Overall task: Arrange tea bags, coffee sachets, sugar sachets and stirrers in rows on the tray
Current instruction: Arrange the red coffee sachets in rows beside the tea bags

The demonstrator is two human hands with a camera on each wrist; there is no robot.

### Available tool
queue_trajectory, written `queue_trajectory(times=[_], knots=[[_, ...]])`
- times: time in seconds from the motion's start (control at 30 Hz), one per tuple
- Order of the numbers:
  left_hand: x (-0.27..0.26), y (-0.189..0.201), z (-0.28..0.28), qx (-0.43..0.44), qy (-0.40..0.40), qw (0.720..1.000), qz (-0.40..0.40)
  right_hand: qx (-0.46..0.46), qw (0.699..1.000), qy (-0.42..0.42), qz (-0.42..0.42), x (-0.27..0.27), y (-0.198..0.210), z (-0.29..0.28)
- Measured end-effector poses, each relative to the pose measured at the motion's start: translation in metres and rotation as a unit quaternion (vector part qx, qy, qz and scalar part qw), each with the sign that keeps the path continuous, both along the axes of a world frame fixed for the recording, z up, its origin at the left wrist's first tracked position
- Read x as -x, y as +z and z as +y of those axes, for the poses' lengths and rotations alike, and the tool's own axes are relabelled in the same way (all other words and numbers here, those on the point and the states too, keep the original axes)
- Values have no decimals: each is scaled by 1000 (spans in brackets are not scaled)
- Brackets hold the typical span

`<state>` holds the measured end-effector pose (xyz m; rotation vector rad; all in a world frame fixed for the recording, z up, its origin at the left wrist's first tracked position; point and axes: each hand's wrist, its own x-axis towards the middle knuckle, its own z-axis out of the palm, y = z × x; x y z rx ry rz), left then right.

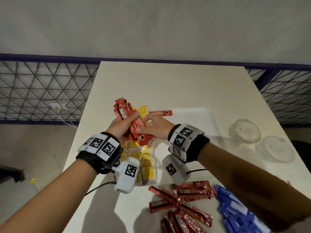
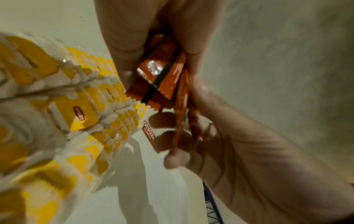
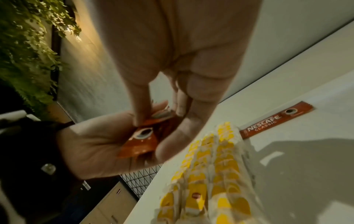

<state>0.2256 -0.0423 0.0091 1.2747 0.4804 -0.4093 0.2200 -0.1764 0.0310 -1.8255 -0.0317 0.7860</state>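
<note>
My left hand [image 1: 122,126] grips a fanned bundle of red coffee sachets [image 1: 124,113] above the white tray [image 1: 202,118]. My right hand [image 1: 154,128] pinches the near end of one sachet of that bundle [image 1: 143,137]; the right wrist view shows its fingertips [image 3: 141,116] on that sachet [image 3: 141,141], which rests in the left palm. One coffee sachet [image 1: 161,113] lies flat at the tray's far edge, also seen as the lone sachet [image 3: 275,121]. Rows of yellow tea bags [image 1: 143,157] sit on the tray under my hands, close in the left wrist view as tea bags [image 2: 76,106].
Loose red coffee sachets [image 1: 181,204] and a heap of blue sachets [image 1: 235,212] lie on the white table near its front right. Two clear glass bowls [image 1: 244,130] stand right of the tray. A dark mesh railing [image 1: 42,91] runs behind the table.
</note>
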Motion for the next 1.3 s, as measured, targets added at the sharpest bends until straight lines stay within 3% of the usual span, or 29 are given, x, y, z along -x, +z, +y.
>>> queue_trajectory(times=[0.1,0.33,0.53,0.67,0.9,1.1,1.3], knots=[[15,6,-1,-2,-14,1000,-15,-19,999,-33,-10,8,1,-5],[36,20,6,-6,-19,999,-47,-79,996,-25,20,29,18,-27],[40,25,5,0,10,998,-70,-8,1000,-17,0,35,27,-42],[40,22,3,-24,-19,997,-76,11,999,3,53,32,25,-52],[34,9,2,-38,-22,998,-41,-88,985,-134,64,15,5,-67],[20,1,8,-29,20,999,15,-41,963,-260,51,-16,-27,-85],[3,-7,15,-34,43,998,44,7,959,-245,141,-48,-55,-82]])
